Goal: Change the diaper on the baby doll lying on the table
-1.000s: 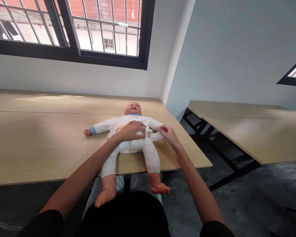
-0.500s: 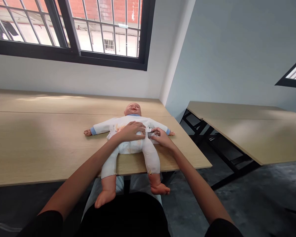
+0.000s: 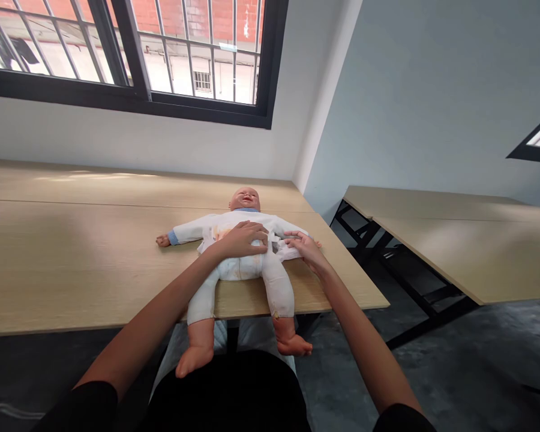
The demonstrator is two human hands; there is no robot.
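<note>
A baby doll (image 3: pixel 243 198) in a white stained sleepsuit lies on its back on the wooden table (image 3: pixel 72 258), arms spread, its legs hanging over the near edge. My left hand (image 3: pixel 245 238) lies flat on the doll's belly. My right hand (image 3: pixel 303 248) sits at the doll's right side, fingers pinching a white flap of cloth (image 3: pixel 287 253) at its waist.
A second wooden table (image 3: pixel 454 240) on a black frame stands to the right across a gap of dark floor. A barred window (image 3: pixel 130 54) runs along the wall behind the doll's table. My dark-clothed lap fills the bottom of the view.
My right hand went in to the doll's waist with the white flap, then drew a little outward again. My left hand has stayed on the belly. The view shifted slightly.
</note>
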